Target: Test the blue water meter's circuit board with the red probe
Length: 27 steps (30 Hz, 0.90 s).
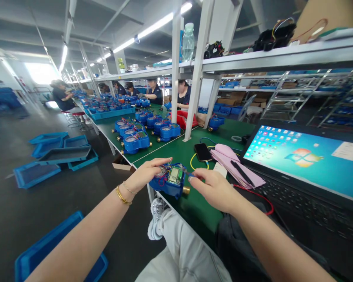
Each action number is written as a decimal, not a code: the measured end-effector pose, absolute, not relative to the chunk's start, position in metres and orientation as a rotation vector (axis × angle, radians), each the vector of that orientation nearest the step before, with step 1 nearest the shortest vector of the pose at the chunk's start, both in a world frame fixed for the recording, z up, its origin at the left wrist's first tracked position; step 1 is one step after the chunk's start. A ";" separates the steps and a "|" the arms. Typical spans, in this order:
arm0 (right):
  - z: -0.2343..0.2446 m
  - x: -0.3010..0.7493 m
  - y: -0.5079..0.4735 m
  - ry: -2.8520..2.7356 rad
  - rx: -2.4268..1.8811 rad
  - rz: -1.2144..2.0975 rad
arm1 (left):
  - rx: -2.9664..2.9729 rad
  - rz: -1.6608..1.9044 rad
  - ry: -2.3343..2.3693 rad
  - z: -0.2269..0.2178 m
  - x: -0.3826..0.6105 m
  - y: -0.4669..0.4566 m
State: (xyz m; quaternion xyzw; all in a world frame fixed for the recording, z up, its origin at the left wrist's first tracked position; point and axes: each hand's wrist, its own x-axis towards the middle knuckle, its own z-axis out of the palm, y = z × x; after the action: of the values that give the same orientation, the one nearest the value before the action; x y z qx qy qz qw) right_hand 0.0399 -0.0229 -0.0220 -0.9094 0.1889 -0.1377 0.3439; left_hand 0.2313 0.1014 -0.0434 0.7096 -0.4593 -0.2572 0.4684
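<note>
A blue water meter (172, 189) with a brass threaded end lies near the front edge of the green bench. Its top is uncovered, showing a green circuit board (175, 174) and loose red and blue wires. My left hand (147, 172) grips the meter's left side, fingers reaching over the top by the wires. On the right, my right hand (213, 187) is closed in a pinch at the board's edge. Between its fingertips is a small, thin blue and dark piece (190, 175), whose kind I cannot make out.
Several blue meters (135, 141) stand farther along the green bench (153, 150). To the right are a phone (202, 152), a pink cloth (228, 162) and an open laptop (306, 156). A white shelf post (195, 78) rises behind. Blue trays (61, 239) lie on the floor; co-workers sit beyond.
</note>
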 end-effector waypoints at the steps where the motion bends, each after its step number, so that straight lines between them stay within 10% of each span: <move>1: -0.017 0.041 -0.021 0.511 -2.588 -0.408 | 1.727 -0.644 -1.121 -0.043 0.231 0.102; 27: -0.011 0.069 -0.002 0.592 -3.042 -0.301 | 1.649 -0.578 -1.205 -0.055 0.239 0.102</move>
State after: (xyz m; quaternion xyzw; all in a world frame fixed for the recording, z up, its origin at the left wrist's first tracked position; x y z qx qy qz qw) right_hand 0.0694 -0.0022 -0.0112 -0.9769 0.1902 -0.0965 0.0137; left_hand 0.2392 0.1022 -0.0550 0.6782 -0.4955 -0.2379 0.4877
